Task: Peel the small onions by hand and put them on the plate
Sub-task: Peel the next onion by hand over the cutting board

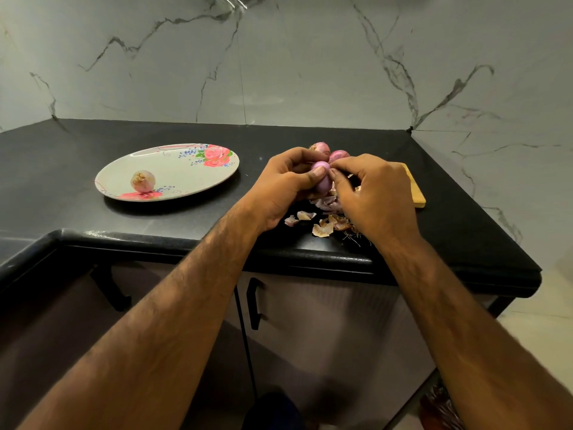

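Gripping: left hand (279,184) curls round a small glossy purple onion (322,178), centre-right of frame; right hand (372,193) pinches its skin.
Handling: probably light, firm, slippery once bare; take the papery skin at the tip.
Plate: oval white floral plate (173,156), centre-left, holds one peeled pale onion (142,180).
Waiting: two unpeeled purple onions (321,147) behind the hands.

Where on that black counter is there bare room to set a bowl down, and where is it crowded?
Bare: the counter between the plate and the left hand, and the strip behind the plate up to the wall. Crowded: by the right hand, where peels, two unpeeled onions and a wooden board lie.
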